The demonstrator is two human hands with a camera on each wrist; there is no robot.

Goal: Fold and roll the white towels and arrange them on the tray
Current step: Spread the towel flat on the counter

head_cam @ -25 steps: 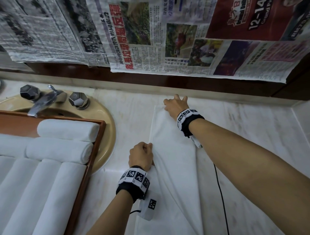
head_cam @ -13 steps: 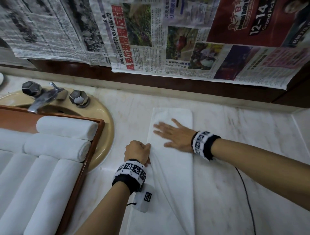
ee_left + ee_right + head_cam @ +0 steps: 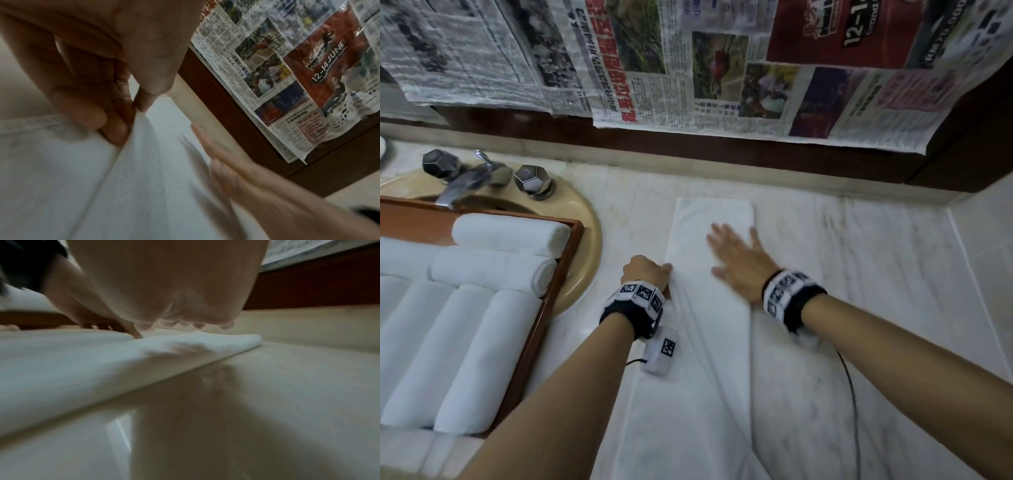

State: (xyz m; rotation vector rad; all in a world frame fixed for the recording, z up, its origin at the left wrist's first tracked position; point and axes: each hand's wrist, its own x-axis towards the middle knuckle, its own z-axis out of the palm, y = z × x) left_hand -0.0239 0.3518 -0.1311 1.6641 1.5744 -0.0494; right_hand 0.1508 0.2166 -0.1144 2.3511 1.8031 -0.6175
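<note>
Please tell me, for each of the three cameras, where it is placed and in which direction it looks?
Head: on the head, looks down at folded towel, tray; both forearms, left hand, right hand show.
Left wrist: under the left hand, looks toward the newspaper; its fingers pinch the towel.
Right wrist: low under the right hand, looks along the counter.
All share the towel.

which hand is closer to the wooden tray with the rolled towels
Left. The left hand pinches the flat towel's left edge, on the side facing the tray. The right hand lies flat on the towel, farther from the tray.
</note>
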